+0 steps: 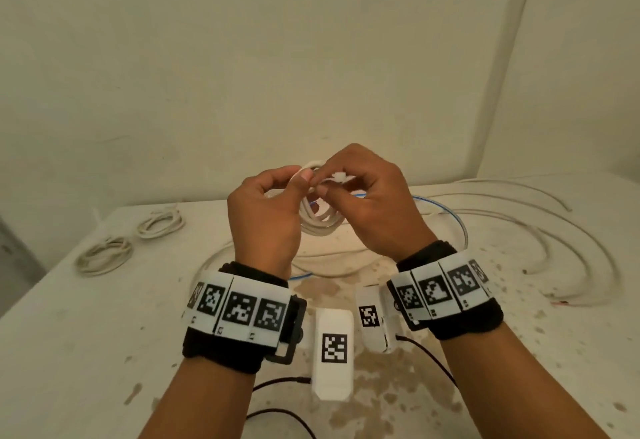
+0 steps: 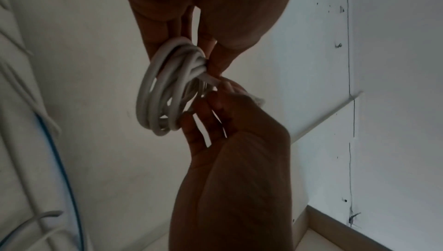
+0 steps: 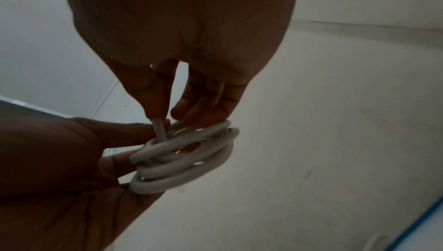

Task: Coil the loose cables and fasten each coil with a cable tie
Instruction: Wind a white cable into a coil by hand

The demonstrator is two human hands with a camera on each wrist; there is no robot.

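The head view alone takes in the whole table (image 1: 104,352): two finished coils (image 1: 131,241) lie well apart from the hands at about ten o'clock, loose white cables (image 1: 540,230) sweep across toward two and three o'clock, and a thin blue cable (image 1: 460,227) curves beneath the raised hands. In that view the white coil (image 1: 320,220) hangs above the table between the left hand (image 1: 266,216) and the right hand (image 1: 377,206), mostly masked by knuckles, with the white cable tie (image 1: 337,178) showing as a small lump at the fingertips. The left wrist view shows what the head view hides: the coil (image 2: 165,92) seen edge-on as several stacked loops, the left hand (image 2: 215,18) closing its thumb and forefinger on the bundle at its two o'clock side, and the right hand (image 2: 230,160) reaching up from six o'clock to pinch the flat strap of the cable tie (image 2: 210,80) just where it leaves the loops. The right wrist view shows the opposite face: the coil (image 3: 189,162) sits below the right hand (image 3: 179,37), whose thumb and forefinger pinch the tie (image 3: 160,130) standing up from the coil's eleven o'clock edge, the other fingers loosely curled beside it. The left hand (image 3: 59,169) grips the coil from nine o'clock, thumb lying across the top loops.
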